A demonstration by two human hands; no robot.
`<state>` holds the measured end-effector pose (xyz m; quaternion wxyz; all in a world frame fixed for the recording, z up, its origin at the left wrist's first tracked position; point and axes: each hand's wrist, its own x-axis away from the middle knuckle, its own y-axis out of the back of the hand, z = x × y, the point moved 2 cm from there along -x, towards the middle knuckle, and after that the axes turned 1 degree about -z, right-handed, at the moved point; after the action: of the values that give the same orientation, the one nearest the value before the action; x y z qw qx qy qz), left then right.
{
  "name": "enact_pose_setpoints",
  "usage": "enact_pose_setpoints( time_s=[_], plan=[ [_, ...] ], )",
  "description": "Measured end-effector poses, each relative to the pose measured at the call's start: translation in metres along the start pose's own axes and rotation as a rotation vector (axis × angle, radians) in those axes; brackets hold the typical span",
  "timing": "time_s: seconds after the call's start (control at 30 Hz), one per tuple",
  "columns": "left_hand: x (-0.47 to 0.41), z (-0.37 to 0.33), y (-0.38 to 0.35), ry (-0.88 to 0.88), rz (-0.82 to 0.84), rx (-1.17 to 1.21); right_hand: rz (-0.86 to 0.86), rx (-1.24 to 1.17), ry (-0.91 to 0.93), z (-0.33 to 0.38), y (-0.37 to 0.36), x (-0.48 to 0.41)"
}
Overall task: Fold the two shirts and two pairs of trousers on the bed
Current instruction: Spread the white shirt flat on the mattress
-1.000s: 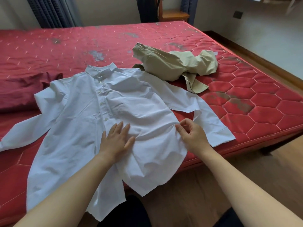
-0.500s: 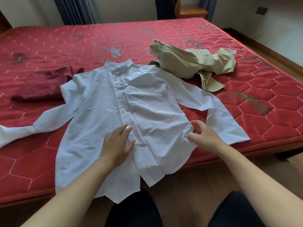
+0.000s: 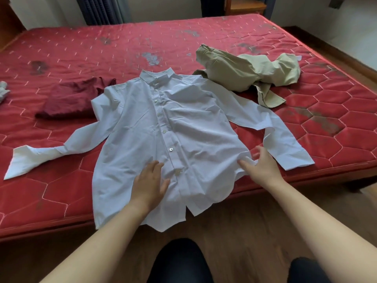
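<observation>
A white button-up shirt [image 3: 183, 127] lies face up on the red mattress [image 3: 224, 41], buttoned, sleeves spread to both sides, its hem hanging over the near edge. My left hand [image 3: 150, 184] rests flat on the lower front beside the button row, fingers apart. At the shirt's right side seam my right hand [image 3: 261, 166] has its fingers spread, touching the fabric edge. Crumpled beige trousers [image 3: 246, 72] lie behind the shirt to the right. A dark red garment [image 3: 71, 97] sits folded behind the left sleeve.
A scrap of grey-white cloth [image 3: 3, 90] shows at the far left edge. Wooden floor [image 3: 234, 225] runs along the bed's near side, where my dark-clothed knees [image 3: 179, 262] are. Curtains [image 3: 102, 9] and a wooden piece of furniture [image 3: 244, 5] stand behind the bed.
The view has swung left, bringing the dark red garment and left sleeve into sight. My right hand went from pinching the shirt's side to spread fingers. My left hand stayed on the shirt front.
</observation>
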<state>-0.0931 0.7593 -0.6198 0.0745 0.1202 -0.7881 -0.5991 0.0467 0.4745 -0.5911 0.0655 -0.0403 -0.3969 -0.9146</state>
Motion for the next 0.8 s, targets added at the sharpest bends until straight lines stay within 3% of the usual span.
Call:
enact_pose_setpoints(
  time_s=[0.07, 0.13, 0.3, 0.37, 0.47, 0.67, 0.8],
  plan=[
    [-0.001, -0.006, -0.006, 0.017, -0.052, -0.028, 0.042, 0.050, -0.032, -0.013, -0.003, 0.004],
    [0.001, -0.012, -0.010, 0.051, -0.106, -0.016, 0.001, 0.028, 0.078, -0.022, -0.004, 0.005],
    [0.035, -0.018, -0.010, -0.004, -0.288, 0.027, -0.110, -0.268, 0.355, -0.022, -0.003, 0.011],
    [0.061, -0.021, -0.013, 0.005, -0.362, 0.005, -0.019, -0.347, 0.367, -0.021, -0.009, 0.013],
    [0.081, -0.017, -0.016, 0.126, -0.326, -0.075, 0.083, -0.319, 0.349, -0.027, -0.017, 0.015],
    [0.060, -0.007, 0.012, 0.204, -0.282, 0.066, -0.028, -0.369, 0.395, -0.021, -0.003, 0.019],
    [0.045, -0.002, 0.054, 0.216, -0.476, 0.133, -0.196, -0.546, 0.357, 0.000, 0.033, 0.001]
  ],
)
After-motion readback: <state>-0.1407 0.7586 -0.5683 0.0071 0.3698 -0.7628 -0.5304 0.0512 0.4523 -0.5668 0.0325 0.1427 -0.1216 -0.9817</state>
